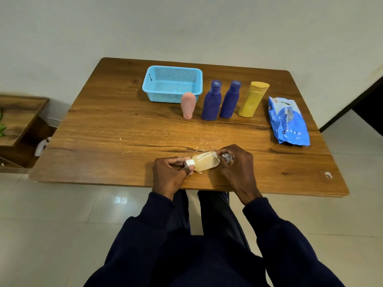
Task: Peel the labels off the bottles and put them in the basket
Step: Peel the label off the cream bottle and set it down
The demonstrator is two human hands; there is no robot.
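Step in hand: peeling label off small clear bottle (205,161), lying sideways at near table (116,129) edge. My left hand (170,175) pinches cap end; my right hand (236,162) grips bottom end, crumpled label (227,157) bunched in fingers. Next: pull remaining strip free, steady bottle against twist, carry bottle to blue basket (172,84) far across table. Four other bottles stand beside basket.
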